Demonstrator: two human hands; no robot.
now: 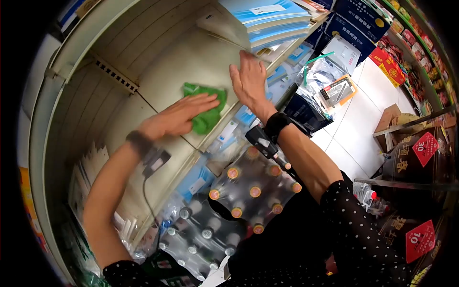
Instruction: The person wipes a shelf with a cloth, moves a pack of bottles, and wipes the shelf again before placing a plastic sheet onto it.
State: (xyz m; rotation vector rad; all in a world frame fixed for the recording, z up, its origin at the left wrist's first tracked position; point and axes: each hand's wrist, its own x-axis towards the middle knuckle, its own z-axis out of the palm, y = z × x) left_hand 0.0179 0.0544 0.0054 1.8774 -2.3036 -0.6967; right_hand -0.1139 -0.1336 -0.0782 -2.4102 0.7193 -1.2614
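A green cloth (206, 119) lies bunched on the cream metal shelf (184, 62), near its front edge. My left hand (184, 114) presses down over it, fingers stretched across the fabric and slightly blurred. To the right, my right hand (249, 80) is at the shelf's front edge, its fingers extended and nothing in them. Just beyond those fingertips is a stack of blue-and-white booklets (270, 21). Both wrists wear dark bands with small devices, and a cable runs from the left one.
Below the shelf are shrink-wrapped bottles with orange caps (255, 191) and another pack with pale caps (207, 233). A dark box (306, 112) holding plastic-wrapped goods stands on the white tiled floor (366, 107). Dark jars with red labels (424, 148) are at right.
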